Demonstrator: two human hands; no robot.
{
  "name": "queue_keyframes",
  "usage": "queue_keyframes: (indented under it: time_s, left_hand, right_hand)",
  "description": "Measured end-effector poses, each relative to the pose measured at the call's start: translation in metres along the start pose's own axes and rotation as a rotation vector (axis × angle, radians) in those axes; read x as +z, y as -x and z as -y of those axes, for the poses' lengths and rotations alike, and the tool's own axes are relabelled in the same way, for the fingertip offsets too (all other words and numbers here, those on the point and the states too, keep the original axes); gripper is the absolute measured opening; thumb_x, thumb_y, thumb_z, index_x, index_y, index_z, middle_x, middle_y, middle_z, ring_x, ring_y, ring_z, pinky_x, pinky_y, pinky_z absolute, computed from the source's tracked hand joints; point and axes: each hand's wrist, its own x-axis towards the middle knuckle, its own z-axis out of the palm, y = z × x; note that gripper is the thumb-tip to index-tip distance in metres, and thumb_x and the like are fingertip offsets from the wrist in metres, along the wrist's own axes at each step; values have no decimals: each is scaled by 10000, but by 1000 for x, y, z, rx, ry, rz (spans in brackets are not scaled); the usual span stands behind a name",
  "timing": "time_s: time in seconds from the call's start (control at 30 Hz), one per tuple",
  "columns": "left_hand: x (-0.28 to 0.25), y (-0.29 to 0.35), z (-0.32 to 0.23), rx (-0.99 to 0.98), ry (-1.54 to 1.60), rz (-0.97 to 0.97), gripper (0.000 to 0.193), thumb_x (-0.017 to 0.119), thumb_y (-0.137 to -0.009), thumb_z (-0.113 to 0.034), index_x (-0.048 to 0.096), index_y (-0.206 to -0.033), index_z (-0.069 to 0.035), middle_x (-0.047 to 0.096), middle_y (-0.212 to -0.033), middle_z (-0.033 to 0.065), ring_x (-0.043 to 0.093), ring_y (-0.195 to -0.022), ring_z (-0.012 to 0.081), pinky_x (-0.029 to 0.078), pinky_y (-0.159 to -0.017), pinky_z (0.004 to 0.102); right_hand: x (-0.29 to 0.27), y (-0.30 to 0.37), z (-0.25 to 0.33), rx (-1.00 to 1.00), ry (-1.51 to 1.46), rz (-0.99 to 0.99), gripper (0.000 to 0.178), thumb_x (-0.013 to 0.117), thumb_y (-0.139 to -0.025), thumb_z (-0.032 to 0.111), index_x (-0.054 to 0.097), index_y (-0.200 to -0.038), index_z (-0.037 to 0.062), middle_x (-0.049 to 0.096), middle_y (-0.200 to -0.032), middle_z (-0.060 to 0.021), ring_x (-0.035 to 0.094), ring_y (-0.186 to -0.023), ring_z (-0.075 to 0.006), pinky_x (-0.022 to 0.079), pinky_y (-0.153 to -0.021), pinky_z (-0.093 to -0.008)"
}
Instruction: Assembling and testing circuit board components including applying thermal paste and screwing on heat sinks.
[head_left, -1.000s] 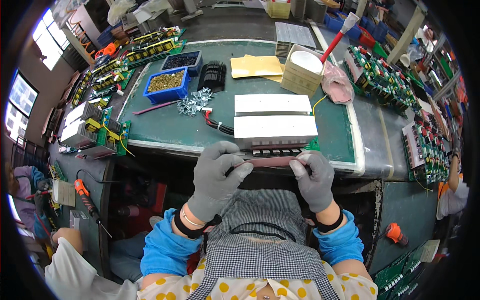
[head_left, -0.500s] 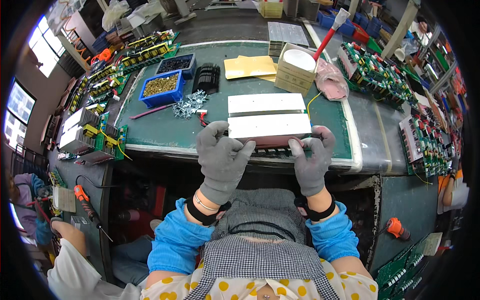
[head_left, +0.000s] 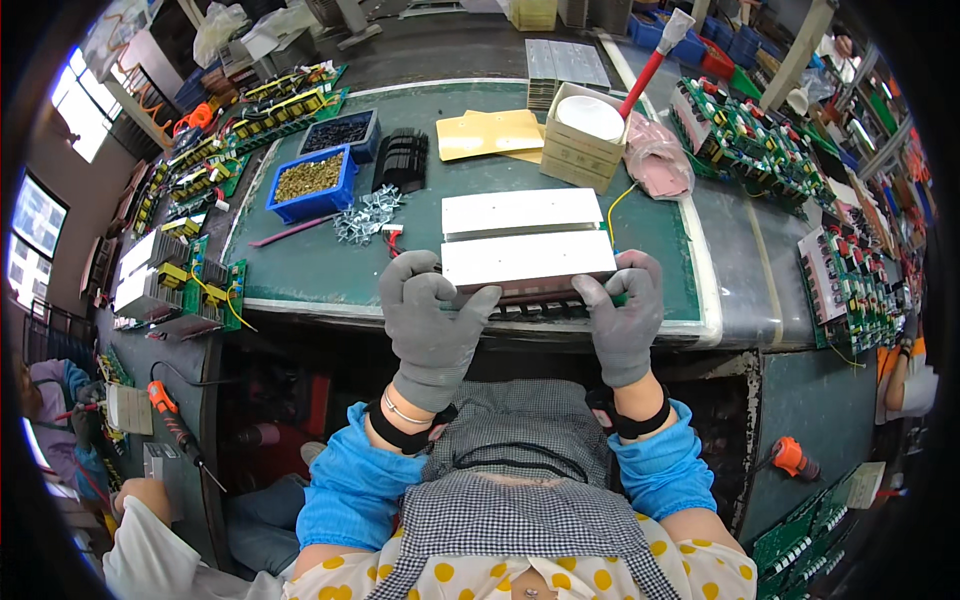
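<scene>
A circuit board assembly topped by two flat silver heat sinks (head_left: pixel 528 257) sits at the near edge of the green mat, with a dark reddish-brown face toward me. My left hand (head_left: pixel 432 325), in a grey glove, grips its near left corner, thumb along the front. My right hand (head_left: pixel 624 318), gloved too, pinches the near right corner between thumb and curled fingers. A red-and-white connector (head_left: pixel 394 238) lies by my left fingers. From the right side of the board a yellow wire (head_left: pixel 614 208) curves up.
Blue bins hold brass-coloured screws (head_left: pixel 308 180) and small black parts (head_left: pixel 338 134). Silver clips (head_left: pixel 368 217) lie beside black strips (head_left: pixel 403 158). Yellow sheets (head_left: pixel 488 135) and a carton (head_left: pixel 583 150) stand behind. Power screwdrivers (head_left: pixel 172 408) flank me, and co-workers sit on both sides.
The view has shifted slightly. The board assembly has tipped a little, showing more of its near heat sink, and both hands keep hold of its near corners.
</scene>
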Motion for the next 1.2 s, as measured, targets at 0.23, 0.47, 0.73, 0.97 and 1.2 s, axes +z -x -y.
queue_keyframes:
  time_s: [0.23,0.47,0.73,0.97,1.2]
  left_hand:
    - [-2,-6,8,-22,89,62,569,878,-608,-99,464,-996,-70,499,-1045,88,516,-908,207,465,-814,318]
    - [-6,-18,9,-51,239,170,586,883,-621,-126,473,-1036,-67,473,-983,52,464,-834,162,438,-764,290]
    - [-9,-24,11,-79,227,203,576,889,-593,-115,472,-988,-74,464,-945,48,468,-804,168,445,-723,289]
    - [-8,-26,10,-106,237,225,544,884,-607,-119,481,-970,-76,461,-933,45,460,-760,159,451,-680,287]
    - [-10,-26,10,-86,244,217,538,881,-620,-123,469,-962,-76,436,-912,39,442,-746,153,442,-667,279]
  right_hand:
    - [-1,-6,0,59,-41,19,388,826,-712,142,448,-702,52,530,-906,-119,533,-786,-257,465,-724,-344]
    - [-3,-5,-3,118,-58,42,411,834,-701,147,432,-690,57,526,-897,-115,530,-777,-259,465,-730,-346]
    - [-2,-6,-5,101,-50,59,412,826,-710,152,425,-687,59,520,-890,-112,525,-770,-254,465,-731,-353]
    - [-3,-7,-2,115,-70,49,412,825,-711,145,423,-680,58,515,-878,-107,519,-765,-246,462,-723,-345]
    - [0,-7,-2,99,-96,31,407,819,-718,152,424,-688,58,509,-873,-101,514,-754,-237,461,-707,-343]
